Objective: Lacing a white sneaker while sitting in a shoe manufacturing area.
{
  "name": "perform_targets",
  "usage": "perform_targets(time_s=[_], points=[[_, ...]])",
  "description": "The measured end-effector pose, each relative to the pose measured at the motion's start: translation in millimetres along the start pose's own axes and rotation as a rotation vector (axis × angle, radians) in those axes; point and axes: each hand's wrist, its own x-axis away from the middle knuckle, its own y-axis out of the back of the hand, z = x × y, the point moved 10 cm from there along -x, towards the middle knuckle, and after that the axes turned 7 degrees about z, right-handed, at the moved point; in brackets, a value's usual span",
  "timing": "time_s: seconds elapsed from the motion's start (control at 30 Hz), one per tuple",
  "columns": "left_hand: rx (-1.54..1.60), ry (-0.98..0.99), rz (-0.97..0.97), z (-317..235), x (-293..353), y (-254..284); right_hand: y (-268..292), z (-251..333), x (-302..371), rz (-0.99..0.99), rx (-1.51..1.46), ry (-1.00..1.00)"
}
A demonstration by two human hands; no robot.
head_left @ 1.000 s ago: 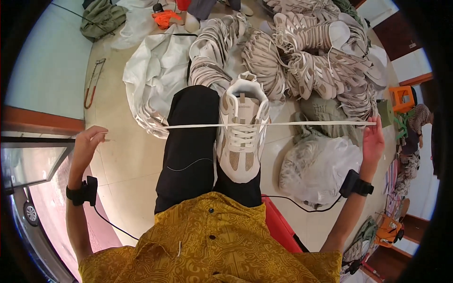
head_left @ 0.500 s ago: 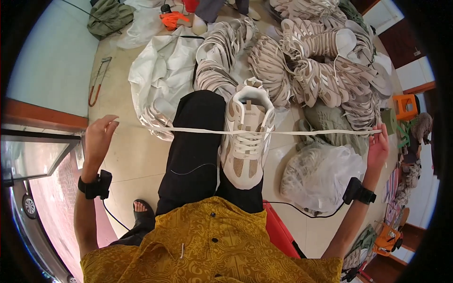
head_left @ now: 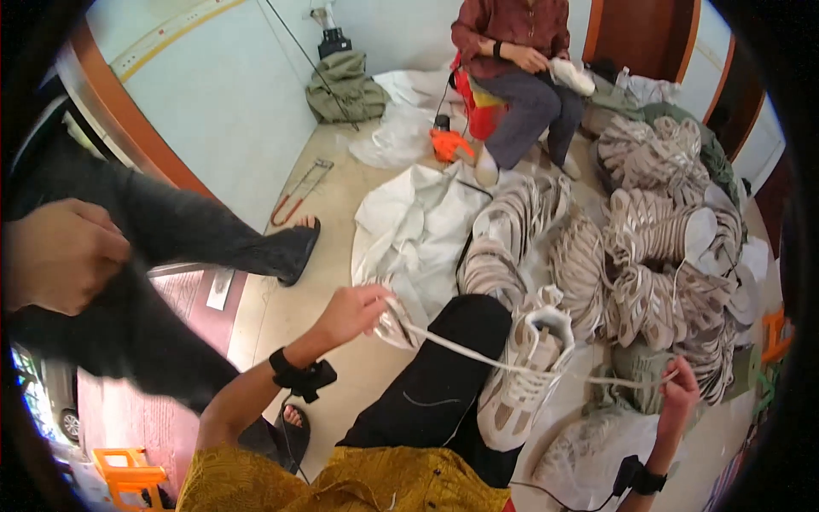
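Note:
A beige and white sneaker (head_left: 522,384) rests on my lap, toe toward me, its lacing running across the tongue. Above it a pale flat shoelace (head_left: 465,351) stretches from one hand to the other, sagging slightly to the right. My left hand (head_left: 351,314) pinches one end, left of my dark-trousered knee. At the right, my right hand (head_left: 680,388) has its fingers closed round the other end, beside a clear plastic bag (head_left: 589,452).
Beyond my knees lie long rows of similar shoe uppers (head_left: 580,264) and a white sack (head_left: 418,222). A person (head_left: 525,94) sits at the back holding a pale shoe. Another person's dark-trousered leg (head_left: 196,218) and hand (head_left: 68,256) are close on my left.
My view has swung left and upward. My hands have come closer together and the taut shoelace has slackened a little. A person has come in at the left.

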Motion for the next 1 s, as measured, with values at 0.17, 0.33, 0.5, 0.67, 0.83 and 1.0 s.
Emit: perform_targets(time_s=[0.17,0.33,0.5,0.67,0.83,1.0], points=[[0.178,-0.052,0.034,-1,1,-6,-39,14,-1,-0.042,-0.001,0.015],[0.17,0.015,0.085,-12,3,-5,-49,23,1,-0.06,-0.096,-0.016],[0.464,0.011,0.018,-17,-8,-4,-54,43,9,-0.131,-0.138,0.014],[0.676,-0.085,0.118,-36,-15,-24,-95,82,25,0.005,-0.074,0.074],[0.63,-0.193,0.35,-92,0,-77,-181,115,53,0.441,0.205,0.199],[0.059,-0.464,0.588,-152,38,-150,-259,189,91,0.669,0.397,0.65]])
